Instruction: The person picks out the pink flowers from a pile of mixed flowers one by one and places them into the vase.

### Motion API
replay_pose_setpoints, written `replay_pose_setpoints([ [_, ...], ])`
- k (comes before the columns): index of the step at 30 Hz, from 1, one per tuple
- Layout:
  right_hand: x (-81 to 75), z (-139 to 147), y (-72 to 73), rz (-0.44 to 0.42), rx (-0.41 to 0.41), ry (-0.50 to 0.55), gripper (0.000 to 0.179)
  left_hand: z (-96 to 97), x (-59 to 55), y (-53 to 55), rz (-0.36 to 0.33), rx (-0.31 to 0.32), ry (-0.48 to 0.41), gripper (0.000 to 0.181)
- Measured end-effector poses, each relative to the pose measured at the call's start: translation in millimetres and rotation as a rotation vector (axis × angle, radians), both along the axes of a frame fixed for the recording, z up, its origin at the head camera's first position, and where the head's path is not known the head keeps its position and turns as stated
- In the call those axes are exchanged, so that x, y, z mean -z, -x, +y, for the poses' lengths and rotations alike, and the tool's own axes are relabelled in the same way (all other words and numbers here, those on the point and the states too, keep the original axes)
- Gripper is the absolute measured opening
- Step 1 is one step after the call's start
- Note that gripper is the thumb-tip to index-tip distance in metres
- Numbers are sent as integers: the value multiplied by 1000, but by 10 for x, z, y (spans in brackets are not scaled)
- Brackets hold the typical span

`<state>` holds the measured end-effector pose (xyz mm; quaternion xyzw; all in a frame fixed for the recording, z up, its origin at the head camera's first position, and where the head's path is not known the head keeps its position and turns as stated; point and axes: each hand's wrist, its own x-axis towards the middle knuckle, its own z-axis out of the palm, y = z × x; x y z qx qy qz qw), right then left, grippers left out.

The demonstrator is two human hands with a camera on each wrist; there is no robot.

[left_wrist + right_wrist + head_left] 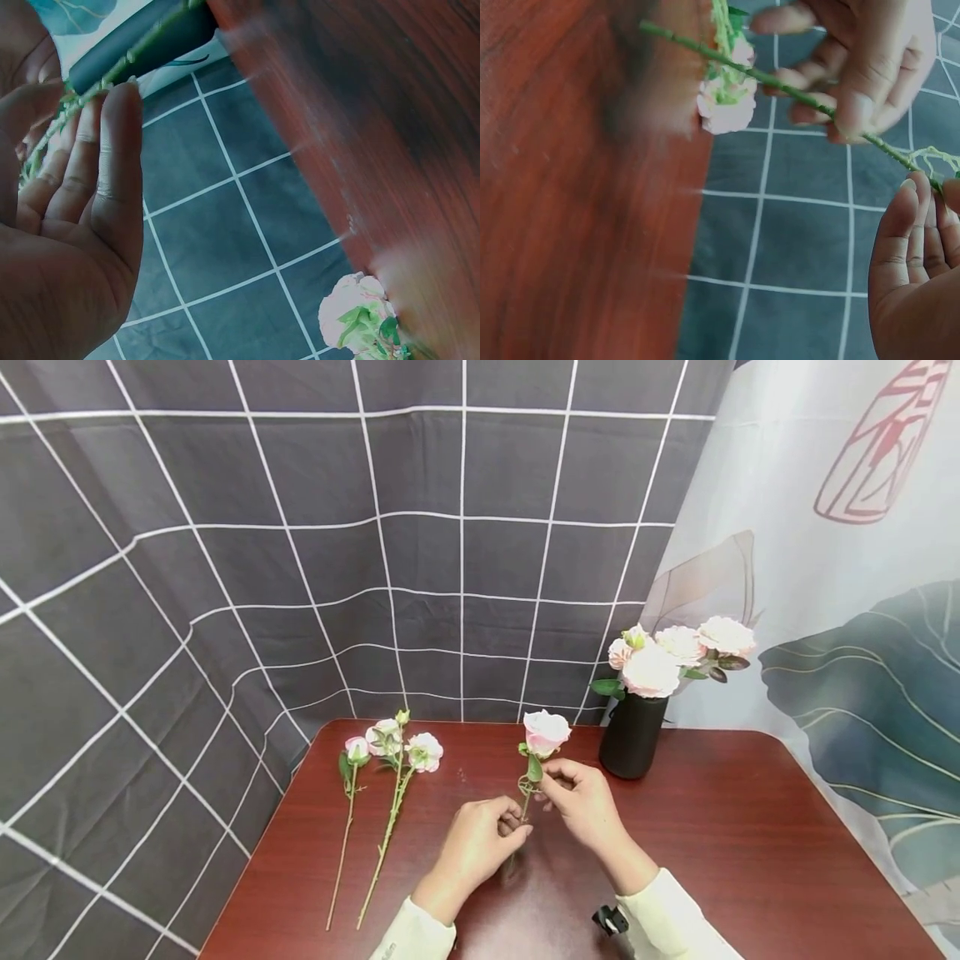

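A pale pink artificial rose (546,732) stands upright above the table, between my two hands. My right hand (588,806) pinches its stem just under the bloom, by a green leaf (535,768). Lower down, my left hand (480,839) holds the same stem between thumb and fingers. The right wrist view shows the bare, knobbly green stem (772,81) running past the left thumb, its lower end free in the air. In the left wrist view the bloom is out of sight behind the fingers.
Two more flower stems lie on the red-brown table (712,843): a single pink bud (357,750) and a branched spray (425,752). A black vase (633,735) holding several pale pink blooms (651,672) stands at the back right. Behind hangs a grey grid curtain (420,560).
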<state>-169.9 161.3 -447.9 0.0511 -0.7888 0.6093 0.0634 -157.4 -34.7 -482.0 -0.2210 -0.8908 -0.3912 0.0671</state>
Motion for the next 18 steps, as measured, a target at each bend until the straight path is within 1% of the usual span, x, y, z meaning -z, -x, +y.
replay_pose_setpoints([
  [2, -64, 43, -10, 26, 19, 8, 16, -10, 5, -14, -29, -3, 31, 16],
  [5, -205, 133, -38, 74, 57, 33, 14, -57, 16, -42, -66, -25, 95, 29],
  [8, -384, 298, -74, 126, 129, 65, 13, -107, 33, -60, -91, -40, 138, 38],
  [10, -508, 461, -107, 163, 186, 67, 12, -125, 47, -61, -103, -36, 142, 38],
  [14, -727, 866, -165, 239, 315, 6, 12, -135, 66, -64, -134, -23, 148, 37],
  [17, -867, 1190, -173, 303, 454, -38, 17, -144, 72, -70, -157, -26, 152, 36],
  [18, -912, 1292, -162, 326, 501, -18, 20, -149, 73, -70, -160, -29, 154, 36],
])
